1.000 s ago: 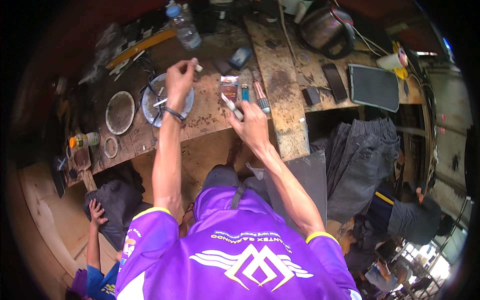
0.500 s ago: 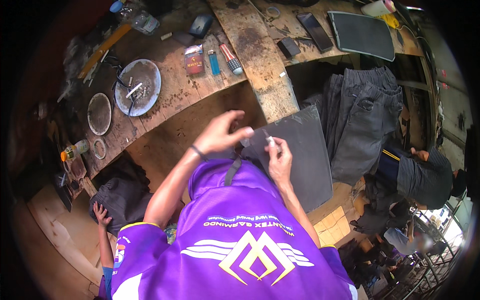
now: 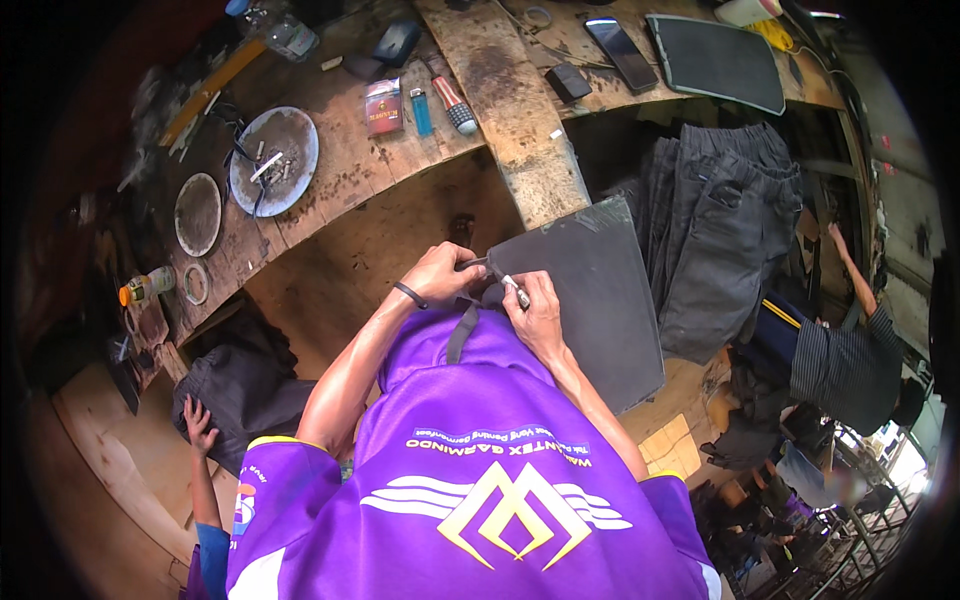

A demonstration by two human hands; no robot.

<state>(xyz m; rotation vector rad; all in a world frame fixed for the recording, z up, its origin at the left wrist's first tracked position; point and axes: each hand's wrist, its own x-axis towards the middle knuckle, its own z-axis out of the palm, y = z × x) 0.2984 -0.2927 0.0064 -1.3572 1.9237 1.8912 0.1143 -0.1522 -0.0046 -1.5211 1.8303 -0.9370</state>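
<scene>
My left hand [image 3: 438, 274] has its fingertips pinched on a narrow dark strip of cloth [image 3: 474, 264] at the edge of a dark grey board [image 3: 590, 295]. Closed around a small pen-like tool with a white section [image 3: 515, 287] is my right hand [image 3: 537, 312]. The tool's upper end meets the dark cloth between my hands, just above my lap. Its exact kind cannot be made out. More dark cloth near my fingers is partly hidden by my hands.
A stack of black trousers [image 3: 725, 240] hangs on the right. On the bench are an ash-filled plate [image 3: 295, 140], a screwdriver [image 3: 455, 103], a lighter [image 3: 420, 112] and a phone [image 3: 620, 52]. A co-worker's hand [image 3: 200, 425] touches dark cloth [image 3: 235, 385] at left; another person [image 3: 850, 360] is at right.
My left hand has moved down and closed on the dark strip. My right hand has brought the tool leftward to it. The person at right has raised an arm.
</scene>
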